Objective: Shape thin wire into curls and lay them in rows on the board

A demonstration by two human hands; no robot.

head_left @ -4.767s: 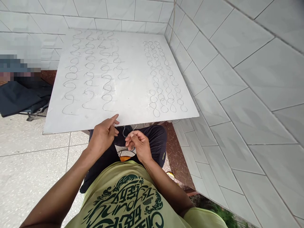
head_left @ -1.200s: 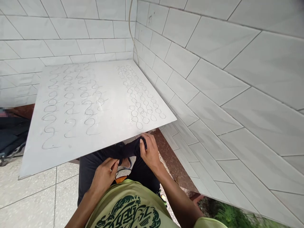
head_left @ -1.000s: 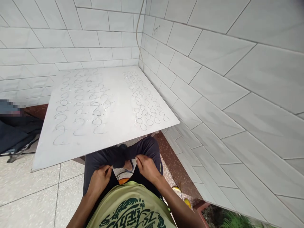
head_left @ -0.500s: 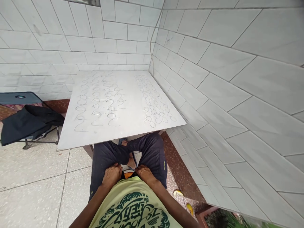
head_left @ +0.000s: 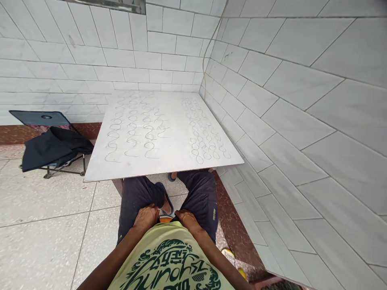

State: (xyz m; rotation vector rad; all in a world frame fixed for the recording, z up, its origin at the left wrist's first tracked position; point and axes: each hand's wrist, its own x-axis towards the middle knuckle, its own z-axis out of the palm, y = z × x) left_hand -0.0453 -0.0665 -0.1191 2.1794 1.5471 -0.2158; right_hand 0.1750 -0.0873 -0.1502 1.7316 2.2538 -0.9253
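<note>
- A folding chair (head_left: 40,118) is standing on the speckled floor tiles (head_left: 42,249), beyond the left corner of the near edge of the white board, with a black cloth (head_left: 51,149) lying heaped over it.
- The left hand (head_left: 146,216) is resting on the dark trousers (head_left: 137,197), below the near edge of the board, with its fingers curled down onto the cloth. The grip is narrow, but whether it is pinching the fabric cannot be told.
- A sandal (head_left: 165,199) is showing between the knees, just beyond the hands, and a small orange item (head_left: 165,219) is sitting just under the hem of the lime-green T-shirt (head_left: 169,257).
- The right hand (head_left: 187,220) is lying on the trousers beside the left hand, almost touching it, curled in the same way. Whether it is holding cloth cannot be told.
- The white board (head_left: 157,161) is extending away from the lap to the corner of the room, carrying looping thin lines (head_left: 148,129) in columns across its surface.
- The white tiled wall (head_left: 290,100) is running along the right edge of the board.
</note>
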